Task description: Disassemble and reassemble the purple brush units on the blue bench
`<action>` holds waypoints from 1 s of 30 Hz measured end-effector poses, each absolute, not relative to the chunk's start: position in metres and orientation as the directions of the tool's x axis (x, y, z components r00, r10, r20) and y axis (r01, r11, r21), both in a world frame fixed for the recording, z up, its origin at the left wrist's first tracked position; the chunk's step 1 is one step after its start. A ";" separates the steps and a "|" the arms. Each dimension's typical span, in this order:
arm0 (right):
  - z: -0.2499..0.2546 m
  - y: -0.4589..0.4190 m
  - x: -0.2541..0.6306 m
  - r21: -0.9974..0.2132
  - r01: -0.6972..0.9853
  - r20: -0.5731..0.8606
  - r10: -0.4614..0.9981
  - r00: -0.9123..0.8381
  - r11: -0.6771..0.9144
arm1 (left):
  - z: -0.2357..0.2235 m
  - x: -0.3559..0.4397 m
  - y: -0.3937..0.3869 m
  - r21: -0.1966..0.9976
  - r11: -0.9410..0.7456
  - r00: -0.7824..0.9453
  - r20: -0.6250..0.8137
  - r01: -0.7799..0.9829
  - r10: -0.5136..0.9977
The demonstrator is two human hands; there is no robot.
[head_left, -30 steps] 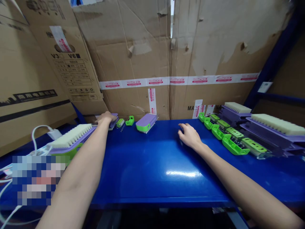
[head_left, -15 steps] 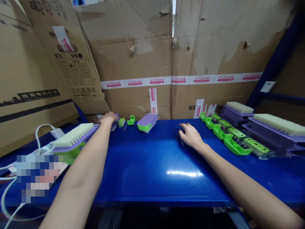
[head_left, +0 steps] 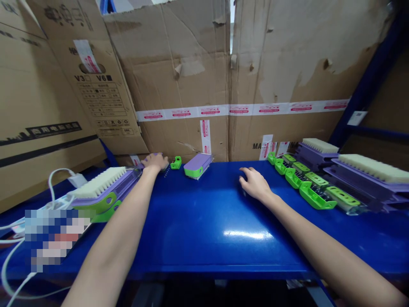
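Note:
My left hand (head_left: 155, 161) reaches to the back left of the blue table, fingers apart over a small green-and-clear piece that it mostly covers. A spring (head_left: 167, 172) and a green cap (head_left: 176, 163) lie just right of it. Further right is a purple brush (head_left: 198, 164) with a green end, bristles down. My right hand (head_left: 254, 182) rests on the table, thumb and fingers apart and slightly curled; I see nothing held in it. A small pale spot shows beneath its fingers, too unclear to name. At the left, a purple brush part with cream bristles (head_left: 100, 182) lies bristles up.
On the right stand rows of green caps (head_left: 316, 195), green-and-clear pieces (head_left: 343, 195), springs and purple brush parts with cream bristles (head_left: 373, 167). White cables (head_left: 12, 273) and a plug lie at the left. Cardboard (head_left: 179, 85) walls the back; the blue table (head_left: 198, 238) spans the front.
My left hand has moved a little right, off the purple part and over the green-and-clear piece. My right hand has stayed almost in place. The view has shifted slightly.

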State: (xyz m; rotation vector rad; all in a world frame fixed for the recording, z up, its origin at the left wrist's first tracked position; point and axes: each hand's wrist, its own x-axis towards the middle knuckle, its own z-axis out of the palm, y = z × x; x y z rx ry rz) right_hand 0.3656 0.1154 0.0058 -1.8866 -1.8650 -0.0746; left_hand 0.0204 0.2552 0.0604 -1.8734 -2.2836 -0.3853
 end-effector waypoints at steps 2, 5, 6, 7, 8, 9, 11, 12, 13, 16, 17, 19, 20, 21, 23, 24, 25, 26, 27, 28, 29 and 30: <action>0.005 0.116 0.366 -0.293 0.955 0.367 0.928 0.066 0.048 | 0.060 0.038 0.243 0.076 0.148 -0.165 0.349 0.986 0.922; 0.003 0.118 0.366 -0.289 0.956 0.366 0.928 0.065 0.047 | 0.058 0.074 0.218 0.080 -0.016 -0.018 0.410 0.997 0.912; 0.003 0.118 0.366 -0.286 0.957 0.365 0.929 0.063 0.048 | 0.055 0.087 0.210 0.084 -0.065 0.024 0.414 0.994 0.910; 0.002 0.119 0.366 -0.284 0.958 0.365 0.929 0.060 0.050 | 0.051 0.101 0.202 0.093 -0.115 0.068 0.405 0.989 0.912; 0.002 0.119 0.366 -0.281 0.958 0.365 0.929 0.056 0.053 | 0.046 0.114 0.194 0.107 -0.150 0.097 0.393 0.983 0.914; 0.002 0.119 0.366 -0.279 0.959 0.365 0.929 0.052 0.056 | 0.041 0.125 0.188 0.113 -0.170 0.114 0.387 0.979 0.915; 0.003 0.118 0.365 -0.279 0.958 0.367 0.929 0.047 0.062 | 0.029 0.143 0.180 0.090 -0.182 0.128 0.426 0.979 0.896; 0.002 0.118 0.366 -0.281 0.957 0.368 0.929 0.044 0.066 | 0.024 0.147 0.177 0.077 -0.201 0.144 0.461 0.977 0.876; 0.002 0.119 0.366 -0.283 0.956 0.371 0.928 0.041 0.071 | 0.020 0.149 0.177 0.074 -0.224 0.162 0.484 0.972 0.860; 0.000 0.121 0.367 -0.286 0.954 0.390 0.920 0.026 0.094 | 0.013 0.140 0.178 0.068 -0.364 0.280 0.515 0.929 0.810; -0.001 0.122 0.367 -0.285 0.952 0.402 0.915 0.016 0.109 | 0.013 0.135 0.178 0.065 -0.421 0.329 0.519 0.905 0.789; -0.003 0.123 0.369 -0.283 0.948 0.436 0.900 -0.012 0.150 | 0.014 0.125 0.178 0.043 -0.528 0.427 0.535 0.848 0.729; -0.004 0.124 0.369 -0.278 0.945 0.457 0.889 -0.028 0.173 | 0.016 0.121 0.177 0.016 -0.578 0.477 0.546 0.816 0.689; -0.004 0.124 0.369 -0.267 0.943 0.482 0.875 -0.046 0.197 | 0.017 0.119 0.175 -0.023 -0.624 0.529 0.554 0.781 0.642; -0.004 0.123 0.369 -0.215 0.945 0.542 0.835 -0.095 0.247 | 0.019 0.119 0.172 -0.125 -0.705 0.639 0.553 0.699 0.535; -0.004 0.123 0.369 -0.172 0.947 0.574 0.809 -0.129 0.273 | 0.020 0.120 0.170 -0.175 -0.736 0.687 0.545 0.654 0.481; -0.003 0.123 0.368 -0.116 0.948 0.601 0.780 -0.172 0.298 | 0.021 0.122 0.169 -0.218 -0.762 0.728 0.535 0.609 0.429; -0.003 0.123 0.366 -0.053 0.946 0.621 0.752 -0.220 0.320 | 0.021 0.125 0.168 -0.253 -0.784 0.761 0.526 0.567 0.380; -0.003 0.124 0.364 0.010 0.941 0.632 0.727 -0.267 0.338 | 0.021 0.128 0.167 -0.282 -0.801 0.786 0.519 0.528 0.335; -0.003 0.124 0.362 0.067 0.935 0.636 0.707 -0.309 0.348 | 0.021 0.130 0.166 -0.306 -0.816 0.807 0.512 0.491 0.294; -0.003 0.125 0.360 0.115 0.928 0.634 0.693 -0.344 0.355 | 0.020 0.132 0.165 -0.327 -0.827 0.825 0.503 0.458 0.258; -0.003 0.125 0.358 0.153 0.920 0.626 0.685 -0.372 0.360 | 0.020 0.134 0.164 -0.342 -0.834 0.838 0.493 0.432 0.232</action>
